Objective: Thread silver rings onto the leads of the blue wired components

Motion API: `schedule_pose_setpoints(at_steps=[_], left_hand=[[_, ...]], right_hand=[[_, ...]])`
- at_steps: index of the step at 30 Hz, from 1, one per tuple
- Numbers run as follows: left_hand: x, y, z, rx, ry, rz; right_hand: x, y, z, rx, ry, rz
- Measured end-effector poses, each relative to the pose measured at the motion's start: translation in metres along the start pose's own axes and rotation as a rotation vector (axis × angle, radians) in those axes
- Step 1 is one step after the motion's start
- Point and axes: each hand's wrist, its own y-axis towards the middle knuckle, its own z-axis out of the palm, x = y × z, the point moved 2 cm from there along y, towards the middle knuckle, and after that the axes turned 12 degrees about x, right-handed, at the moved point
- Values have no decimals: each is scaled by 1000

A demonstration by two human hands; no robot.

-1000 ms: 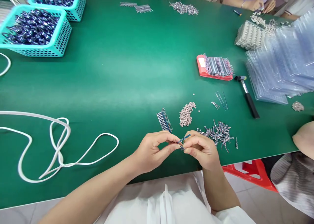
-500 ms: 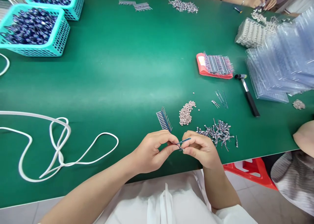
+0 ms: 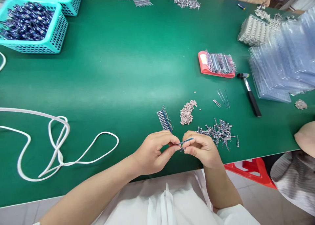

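My left hand (image 3: 155, 151) is closed in a pinch on a thin blue notched strip (image 3: 187, 141), which sticks out to the right between my hands. My right hand (image 3: 203, 149) faces it, thumb and fingers pinched together at the strip's near side. A tiny dark part shows between the fingertips, too small to name. Just beyond my left hand lies a strip lined with small wire-legged parts (image 3: 164, 119). Past my right hand are a pile of small pale discs (image 3: 187, 113) and a heap of loose wire-legged parts (image 3: 222, 133).
A black-handled hammer (image 3: 253, 101) lies right, near stacked clear plastic trays (image 3: 278, 64). Filled strips rest on a red band (image 3: 204, 67). Turquoise baskets (image 3: 55, 37) of dark glossy pieces stand far left; a white cord (image 3: 59, 146) loops nearer. Co-workers sit across and at right.
The whole view has shifted slightly. My hands keep the same pinch on the strip, with hardly any movement. Across the table, a co-worker's hands have moved closer together.
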Motion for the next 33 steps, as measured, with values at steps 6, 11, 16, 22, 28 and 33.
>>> schedule_pose_setpoints(at_steps=[6,11,16,22,28,33], left_hand=[[1,-1,3,-34,22,22],[0,0,5,-62,20,35],[2,0,7,-79,13,53],[1,0,7,-66,18,45],[2,-1,8,-84,-4,29],[2,0,5,-78,-12,-23]], right_hand=[[-3,2,-1,-9,44,24],[-5,2,0,-16,80,30],[-6,3,0,-24,84,52],[-7,4,-1,-12,120,74],[-9,4,-1,-13,137,77],[-6,5,1,-43,110,94]])
